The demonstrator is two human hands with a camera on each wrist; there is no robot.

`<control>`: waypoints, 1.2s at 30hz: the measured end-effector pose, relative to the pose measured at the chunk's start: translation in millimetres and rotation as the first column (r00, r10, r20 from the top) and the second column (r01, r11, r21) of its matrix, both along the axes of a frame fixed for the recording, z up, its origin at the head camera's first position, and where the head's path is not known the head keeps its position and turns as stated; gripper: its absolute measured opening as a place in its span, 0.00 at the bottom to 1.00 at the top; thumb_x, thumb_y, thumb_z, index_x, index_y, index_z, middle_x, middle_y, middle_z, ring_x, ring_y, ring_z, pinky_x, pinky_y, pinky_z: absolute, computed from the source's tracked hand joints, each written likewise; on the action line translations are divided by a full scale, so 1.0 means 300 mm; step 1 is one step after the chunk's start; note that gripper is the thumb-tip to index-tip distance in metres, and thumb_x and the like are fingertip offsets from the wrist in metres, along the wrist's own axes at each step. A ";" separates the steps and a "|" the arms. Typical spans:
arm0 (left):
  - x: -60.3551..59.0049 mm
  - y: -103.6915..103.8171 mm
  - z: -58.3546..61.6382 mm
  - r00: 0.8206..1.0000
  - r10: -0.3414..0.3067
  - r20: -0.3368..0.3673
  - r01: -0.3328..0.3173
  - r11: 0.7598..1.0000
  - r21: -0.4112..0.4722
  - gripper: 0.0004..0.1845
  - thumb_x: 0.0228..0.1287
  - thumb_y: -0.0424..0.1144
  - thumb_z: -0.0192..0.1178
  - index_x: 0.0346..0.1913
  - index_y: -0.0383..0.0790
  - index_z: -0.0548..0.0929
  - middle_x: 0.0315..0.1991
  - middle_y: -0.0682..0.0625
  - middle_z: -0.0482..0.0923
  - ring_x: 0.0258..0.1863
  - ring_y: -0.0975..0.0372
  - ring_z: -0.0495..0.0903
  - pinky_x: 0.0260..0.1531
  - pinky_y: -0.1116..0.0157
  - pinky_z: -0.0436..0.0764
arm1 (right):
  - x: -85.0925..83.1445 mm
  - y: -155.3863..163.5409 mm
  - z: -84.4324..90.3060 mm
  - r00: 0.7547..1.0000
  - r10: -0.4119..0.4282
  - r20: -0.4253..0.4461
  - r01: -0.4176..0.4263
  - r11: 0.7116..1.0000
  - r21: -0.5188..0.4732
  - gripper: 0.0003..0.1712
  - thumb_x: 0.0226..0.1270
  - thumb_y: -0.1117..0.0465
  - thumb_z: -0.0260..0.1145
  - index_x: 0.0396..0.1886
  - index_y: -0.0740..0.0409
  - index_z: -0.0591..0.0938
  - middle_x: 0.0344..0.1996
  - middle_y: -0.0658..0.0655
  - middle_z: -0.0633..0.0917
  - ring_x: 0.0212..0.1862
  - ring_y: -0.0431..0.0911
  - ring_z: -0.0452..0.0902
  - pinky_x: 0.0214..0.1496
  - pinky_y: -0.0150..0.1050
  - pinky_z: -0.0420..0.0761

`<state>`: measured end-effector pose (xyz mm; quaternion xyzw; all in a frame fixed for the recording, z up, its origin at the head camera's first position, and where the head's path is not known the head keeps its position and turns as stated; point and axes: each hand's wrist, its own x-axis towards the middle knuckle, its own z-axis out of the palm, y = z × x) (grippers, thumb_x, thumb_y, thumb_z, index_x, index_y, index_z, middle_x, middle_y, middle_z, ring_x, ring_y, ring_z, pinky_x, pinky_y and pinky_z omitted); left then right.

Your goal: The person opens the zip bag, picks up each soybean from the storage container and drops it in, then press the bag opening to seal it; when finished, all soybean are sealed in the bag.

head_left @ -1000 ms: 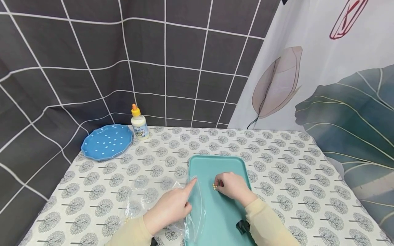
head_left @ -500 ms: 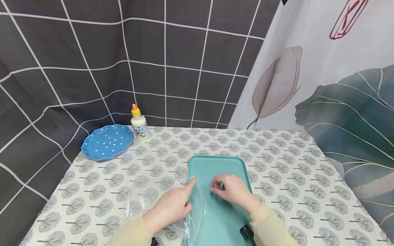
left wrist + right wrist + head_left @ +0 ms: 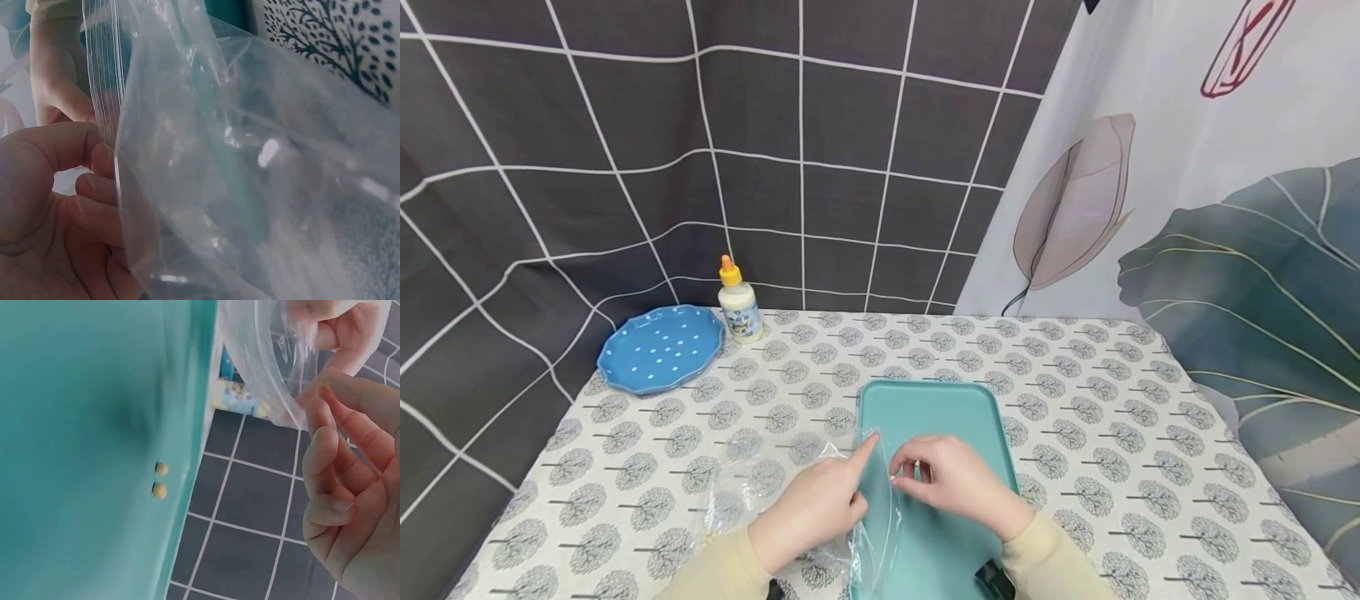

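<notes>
— The left hand [image 3: 816, 508] grips the rim of the clear plastic bag [image 3: 797, 492], forefinger stretched out to prop the mouth open at the left edge of the teal tray [image 3: 925, 400]. The right hand [image 3: 951, 479] is at that mouth with its fingertips pinched together; on what, I cannot tell, as it is too small to see.

— And the beads?

— Two small yellow beads [image 3: 160, 480] lie loose on the tray near its edge (the right wrist view shows them). The risk, I think, is the limp film: if the forefinger slackens, the mouth sags shut and whatever is released lands on the tray or the tablecloth [image 3: 1075, 417] and rolls.

— The tray lip?

— It looks low. A nudge from the right hand could send those two beads over it.
</notes>
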<state>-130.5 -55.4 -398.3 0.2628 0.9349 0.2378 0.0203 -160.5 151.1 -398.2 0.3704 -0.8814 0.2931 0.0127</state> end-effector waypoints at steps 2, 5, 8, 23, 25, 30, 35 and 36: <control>0.000 0.000 0.002 1.000 0.002 0.008 -0.002 1.000 -0.003 0.41 0.49 0.32 0.58 0.70 0.32 0.60 0.13 0.59 0.61 0.12 0.70 0.60 0.13 0.73 0.64 | -0.001 0.002 -0.004 1.000 -0.009 0.014 0.009 1.000 -0.001 0.04 0.55 0.60 0.70 0.31 0.50 0.84 0.23 0.40 0.79 0.23 0.28 0.66 0.26 0.23 0.71; 0.000 -0.001 0.004 1.000 0.006 0.015 -0.006 1.000 -0.005 0.41 0.50 0.32 0.58 0.71 0.32 0.59 0.13 0.59 0.61 0.13 0.70 0.60 0.13 0.73 0.65 | -0.006 0.011 -0.012 1.000 -0.025 0.016 0.025 1.000 -0.014 0.04 0.54 0.61 0.71 0.31 0.51 0.84 0.23 0.41 0.79 0.24 0.28 0.67 0.27 0.24 0.72; 0.001 -0.003 0.005 1.000 0.006 0.015 -0.006 1.000 -0.005 0.41 0.50 0.32 0.58 0.71 0.32 0.59 0.14 0.59 0.61 0.13 0.70 0.60 0.14 0.73 0.65 | -0.016 0.021 -0.022 0.999 -0.052 0.011 0.052 0.998 -0.019 0.04 0.54 0.62 0.71 0.30 0.51 0.84 0.23 0.41 0.79 0.23 0.29 0.66 0.26 0.25 0.72; 0.002 -0.004 0.005 1.000 0.008 0.023 -0.008 1.000 -0.005 0.40 0.51 0.32 0.58 0.70 0.32 0.60 0.13 0.59 0.61 0.12 0.70 0.60 0.13 0.73 0.64 | -0.075 0.058 -0.081 0.979 -0.205 0.020 0.200 0.969 0.143 0.06 0.51 0.61 0.72 0.30 0.50 0.84 0.20 0.40 0.77 0.23 0.31 0.67 0.26 0.28 0.70; 0.004 -0.003 0.006 1.000 0.008 0.030 -0.008 1.000 -0.001 0.40 0.51 0.32 0.58 0.71 0.32 0.59 0.13 0.59 0.61 0.12 0.70 0.60 0.13 0.72 0.64 | -0.080 0.060 -0.085 0.978 -0.209 0.024 0.202 0.964 0.172 0.06 0.51 0.61 0.72 0.29 0.50 0.84 0.18 0.40 0.76 0.22 0.31 0.66 0.25 0.28 0.69; 0.006 -0.002 0.007 0.999 0.013 0.036 -0.013 1.000 0.000 0.41 0.50 0.32 0.58 0.71 0.33 0.59 0.12 0.59 0.61 0.12 0.69 0.60 0.13 0.72 0.64 | -0.093 0.060 -0.095 0.976 -0.215 0.033 0.201 0.950 0.238 0.05 0.51 0.61 0.73 0.27 0.49 0.83 0.15 0.40 0.72 0.20 0.33 0.64 0.24 0.29 0.67; 0.004 -0.002 0.003 1.000 0.010 0.019 -0.010 1.000 -0.010 0.40 0.50 0.32 0.57 0.71 0.33 0.60 0.12 0.59 0.60 0.12 0.69 0.60 0.13 0.72 0.64 | -0.108 0.059 -0.101 0.977 -0.200 0.068 0.176 0.950 0.257 0.06 0.50 0.63 0.72 0.27 0.50 0.83 0.15 0.40 0.72 0.20 0.33 0.65 0.25 0.30 0.68; 0.003 -0.002 0.001 1.000 0.009 0.013 -0.009 1.000 -0.011 0.40 0.50 0.32 0.57 0.70 0.33 0.60 0.12 0.59 0.60 0.12 0.69 0.60 0.13 0.72 0.64 | -0.112 0.058 -0.101 0.978 -0.195 0.075 0.170 0.951 0.257 0.05 0.50 0.63 0.72 0.26 0.50 0.83 0.15 0.40 0.72 0.20 0.33 0.65 0.25 0.30 0.68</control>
